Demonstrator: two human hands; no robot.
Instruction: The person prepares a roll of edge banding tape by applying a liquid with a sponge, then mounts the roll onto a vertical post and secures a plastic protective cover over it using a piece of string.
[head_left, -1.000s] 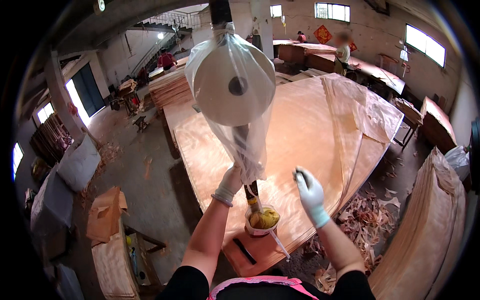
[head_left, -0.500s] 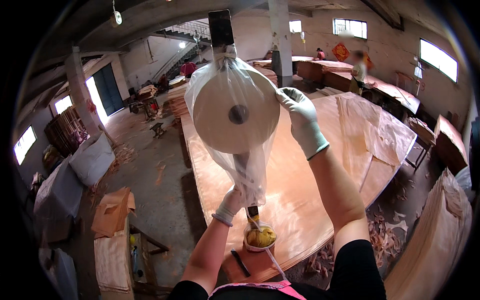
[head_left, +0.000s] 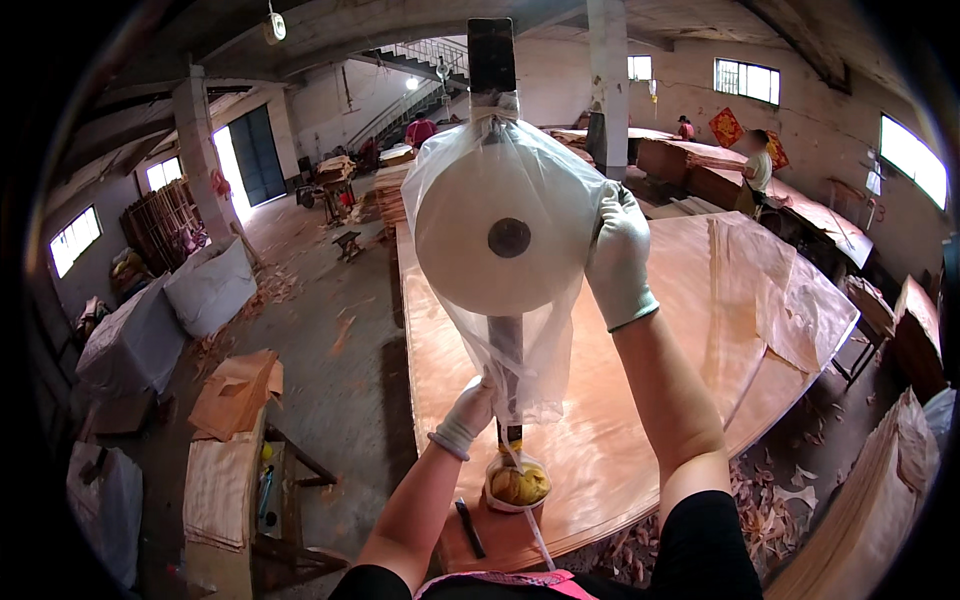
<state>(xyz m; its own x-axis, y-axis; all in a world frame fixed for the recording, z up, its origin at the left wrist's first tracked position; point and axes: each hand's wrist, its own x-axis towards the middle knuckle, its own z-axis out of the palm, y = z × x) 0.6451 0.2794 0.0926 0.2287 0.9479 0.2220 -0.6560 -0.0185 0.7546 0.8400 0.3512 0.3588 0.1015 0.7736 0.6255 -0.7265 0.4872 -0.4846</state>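
Observation:
A large pale roll (head_left: 460, 235) with a dark core stands upright in front of me. It sits inside a clear plastic bag (head_left: 540, 375), gathered and tied around a dark upright bar (head_left: 491, 60) at the top. My right hand (head_left: 618, 262), in a white glove, is closed on the bag at the roll's right rim. Gloved as well, my left hand (head_left: 468, 414) is closed on the bag's lower left edge beside the bar; its fingertips are partly hidden. Below hangs or stands a small white tub (head_left: 490, 494) holding a yellow sponge-like lump (head_left: 522, 484). A narrow pale strip (head_left: 540, 540) runs from it toward me.
Thin wood veneer sheets (head_left: 640, 400) cover the wide table under the roll. A dark narrow tool (head_left: 470, 528) lies near its front edge. Veneer stacks stand at the left (head_left: 218, 490) and right (head_left: 865, 500). Scraps (head_left: 755, 500) litter the floor. Another person (head_left: 757, 170) stands far right.
The whole scene has shifted right as the view turned left. My right hand has turned more upright and closed further around the bag at the roll's rim. The left hand keeps its hold below.

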